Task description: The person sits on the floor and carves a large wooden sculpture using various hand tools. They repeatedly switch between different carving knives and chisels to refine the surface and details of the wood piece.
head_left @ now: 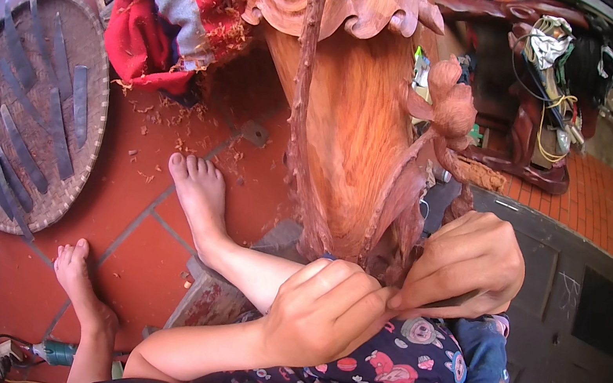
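A large reddish-brown wood carving (pixel 345 142) with smooth curved panels, stem-like edges and a carved bud (pixel 450 102) stands in front of me, its narrow lower end close to my hands. My left hand (pixel 324 313) is closed, fingertips pinched together just below that end. My right hand (pixel 465 267) is closed too, its fingers bent down and meeting the left fingertips. Whatever sits between the pinched fingers is hidden or too small to make out. Both hands are above my lap, over dark patterned cloth (pixel 396 363).
At left, a round woven tray (pixel 77 189) holds several dark flat blades (pixel 21 109). Red cloth (pixel 134 47) with wood shavings lies at the upper left. A green-bodied tool (pixel 56 352) is at the lower left. At right are a dark panel (pixel 572 374) and carved furniture (pixel 525 137) with cables.
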Tool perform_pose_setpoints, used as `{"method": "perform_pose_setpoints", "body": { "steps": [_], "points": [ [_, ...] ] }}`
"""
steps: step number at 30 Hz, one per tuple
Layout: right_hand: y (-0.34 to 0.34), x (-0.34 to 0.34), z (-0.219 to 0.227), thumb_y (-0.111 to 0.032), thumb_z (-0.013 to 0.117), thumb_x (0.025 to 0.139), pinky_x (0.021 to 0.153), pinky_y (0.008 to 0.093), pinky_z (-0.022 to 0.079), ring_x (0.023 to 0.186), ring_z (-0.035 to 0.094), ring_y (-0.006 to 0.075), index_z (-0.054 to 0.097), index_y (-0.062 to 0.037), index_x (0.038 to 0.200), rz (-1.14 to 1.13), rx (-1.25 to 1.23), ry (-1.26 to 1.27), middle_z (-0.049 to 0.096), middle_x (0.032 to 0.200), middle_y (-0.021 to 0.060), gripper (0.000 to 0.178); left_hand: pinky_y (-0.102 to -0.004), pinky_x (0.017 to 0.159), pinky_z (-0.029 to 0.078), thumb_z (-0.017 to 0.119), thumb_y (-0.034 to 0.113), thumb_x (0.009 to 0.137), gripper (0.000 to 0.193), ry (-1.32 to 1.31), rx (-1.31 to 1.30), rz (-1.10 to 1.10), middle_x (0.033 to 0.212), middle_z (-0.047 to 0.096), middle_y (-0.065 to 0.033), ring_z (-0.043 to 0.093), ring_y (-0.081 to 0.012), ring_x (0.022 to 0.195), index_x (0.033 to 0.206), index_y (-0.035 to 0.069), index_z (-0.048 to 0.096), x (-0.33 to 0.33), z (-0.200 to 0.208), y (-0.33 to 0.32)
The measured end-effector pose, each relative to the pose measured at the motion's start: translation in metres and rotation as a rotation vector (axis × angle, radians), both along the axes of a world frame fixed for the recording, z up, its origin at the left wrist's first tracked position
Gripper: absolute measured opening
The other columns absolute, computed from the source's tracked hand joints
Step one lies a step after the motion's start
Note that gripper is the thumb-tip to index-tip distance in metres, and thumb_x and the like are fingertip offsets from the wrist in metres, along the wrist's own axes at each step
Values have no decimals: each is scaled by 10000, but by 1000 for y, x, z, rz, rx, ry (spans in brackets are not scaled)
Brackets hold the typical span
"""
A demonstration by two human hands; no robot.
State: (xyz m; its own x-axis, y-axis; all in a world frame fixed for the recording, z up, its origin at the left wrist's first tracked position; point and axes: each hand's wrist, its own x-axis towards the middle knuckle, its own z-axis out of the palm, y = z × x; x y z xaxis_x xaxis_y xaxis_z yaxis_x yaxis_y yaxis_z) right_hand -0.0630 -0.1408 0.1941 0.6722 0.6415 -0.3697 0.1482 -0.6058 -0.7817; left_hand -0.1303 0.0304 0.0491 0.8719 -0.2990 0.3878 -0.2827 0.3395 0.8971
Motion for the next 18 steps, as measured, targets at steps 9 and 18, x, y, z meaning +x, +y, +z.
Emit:
{"method": "perform_pose_setpoints", "body": {
  "steps": [9,18],
  "points": [
    [-4,-3,1,-415,806,812,546,292,516,644,689,207,733,-43,806,254,-213,-618,708,831,127,379,-376,590,491,784,37,842,141,496,-322,-217,768,622,-128,613,-299,664,890,7,655,-6,32,-10],
    [-45,12,0,-625,343,1031,610,258,483,655,592,158,592,58,1191,-545,48,-391,632,962,152,745,-383,839,428,724,190,815,145,-142,156,156,921,686,-64,646,-238,928,902,74,716,8,-54,9]
  ]
}}
